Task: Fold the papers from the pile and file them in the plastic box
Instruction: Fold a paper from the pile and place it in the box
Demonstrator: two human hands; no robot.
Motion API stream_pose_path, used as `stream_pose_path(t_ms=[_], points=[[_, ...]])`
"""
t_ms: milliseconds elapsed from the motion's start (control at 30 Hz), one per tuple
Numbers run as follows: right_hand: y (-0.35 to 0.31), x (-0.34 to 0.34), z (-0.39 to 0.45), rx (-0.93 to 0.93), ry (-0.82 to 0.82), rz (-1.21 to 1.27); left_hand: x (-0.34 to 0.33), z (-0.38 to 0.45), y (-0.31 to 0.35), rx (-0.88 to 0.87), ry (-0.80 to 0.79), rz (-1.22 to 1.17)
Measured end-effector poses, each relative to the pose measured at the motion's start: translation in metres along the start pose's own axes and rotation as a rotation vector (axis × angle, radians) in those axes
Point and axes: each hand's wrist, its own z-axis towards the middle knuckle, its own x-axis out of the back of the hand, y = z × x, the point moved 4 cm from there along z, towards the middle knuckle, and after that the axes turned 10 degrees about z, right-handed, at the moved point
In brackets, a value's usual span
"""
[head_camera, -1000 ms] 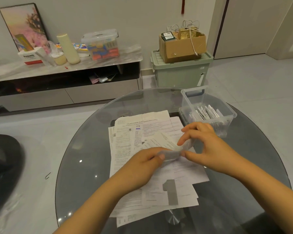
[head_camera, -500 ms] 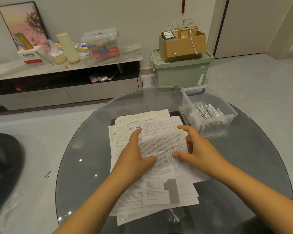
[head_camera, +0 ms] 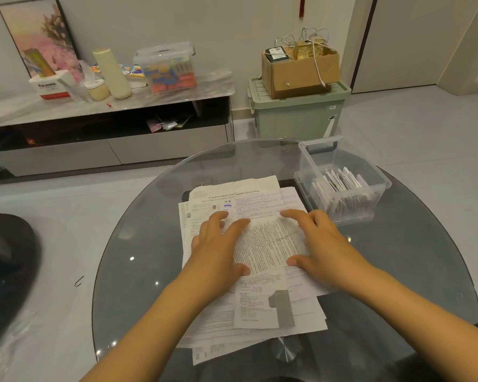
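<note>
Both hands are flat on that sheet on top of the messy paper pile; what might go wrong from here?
1. The small printed sheet under the left hand and right hand lies on a loose, uneven pile of white papers, so it may slide and fold crooked.
2. The clear plastic box already looks crowded with folded papers; another may be hard to slot in.

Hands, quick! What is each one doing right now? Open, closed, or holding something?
Left hand: open, fingers flat, pressing on the left side of the top paper.
Right hand: open, fingers spread, pressing on its right side.
</note>
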Motion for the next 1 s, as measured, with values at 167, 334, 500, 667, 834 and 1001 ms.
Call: stream_pose_path(t_ms=[167,334,500,667,834,1001], points=[[-0.002,-0.004,-0.004,0.119,0.019,-0.139,-0.001,-0.002,-0.003,-0.154,-0.187,0.080],[-0.006,-0.010,-0.006,0.275,0.012,-0.130,0.001,-0.006,0.000,-0.232,-0.153,0.153],[-0.013,-0.020,-0.010,0.361,0.048,-0.187,0.010,-0.009,0.013,-0.331,-0.003,0.190],[-0.018,-0.025,-0.012,0.402,0.143,-0.194,0.014,-0.007,0.017,-0.398,0.096,0.127],[-0.012,-0.016,-0.012,0.316,0.126,-0.014,0.017,-0.004,0.009,-0.367,0.095,0.053],[-0.008,-0.008,-0.010,0.275,0.069,0.187,0.025,-0.002,-0.002,-0.223,0.071,-0.156]])
